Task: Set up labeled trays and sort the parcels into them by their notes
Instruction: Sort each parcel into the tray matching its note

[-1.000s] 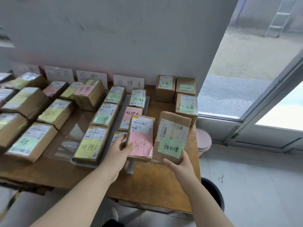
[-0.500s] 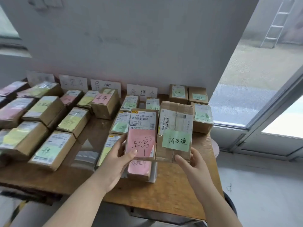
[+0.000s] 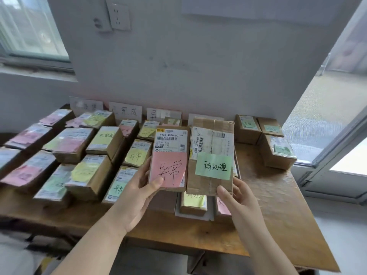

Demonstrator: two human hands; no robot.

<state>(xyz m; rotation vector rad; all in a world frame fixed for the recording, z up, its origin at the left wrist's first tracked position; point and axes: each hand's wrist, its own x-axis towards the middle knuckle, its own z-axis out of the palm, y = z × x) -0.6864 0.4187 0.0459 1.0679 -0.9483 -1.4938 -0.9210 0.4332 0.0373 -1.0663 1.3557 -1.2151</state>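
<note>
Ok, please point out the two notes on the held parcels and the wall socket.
pink note (image 3: 168, 170), head view, its written middle.
green note (image 3: 214, 166), head view, its written middle.
wall socket (image 3: 118, 14), head view, its faceplate.

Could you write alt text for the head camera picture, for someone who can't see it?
A person holds up two parcels side by side: the left hand grips the pink-note parcel, the right hand the green-note parcel. Below, rows of noted parcels cover a wooden table, with paper labels against the wall behind.

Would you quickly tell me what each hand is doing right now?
Left hand: holding the parcel with the pink note.
Right hand: holding the parcel with the green note.
</note>
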